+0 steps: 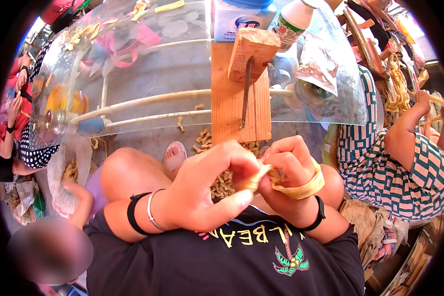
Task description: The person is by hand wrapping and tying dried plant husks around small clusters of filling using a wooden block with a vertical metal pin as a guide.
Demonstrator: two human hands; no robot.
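Observation:
My left hand (207, 180) is closed on one end of a pale yellow strip (306, 188), with thumb and forefinger curled into a ring. My right hand (287, 170) grips the same strip, which is twisted between the two hands and looped around the right hand's fingers. Both hands hang over my lap, close together and just in front of the wooden board (227, 118). Below them, between my knees, lies a heap of small knotted yellowish pieces (223, 186), partly hidden by my hands. What the strip is made of, I cannot tell.
A wooden block (254, 49) with a thin metal rod (246, 93) stands on the board. Behind are a glass tabletop (158, 69), a white bottle (295, 22) and a blue-white container (241, 22). People sit at both sides; the right one's hands (424, 102) hold yellow strips.

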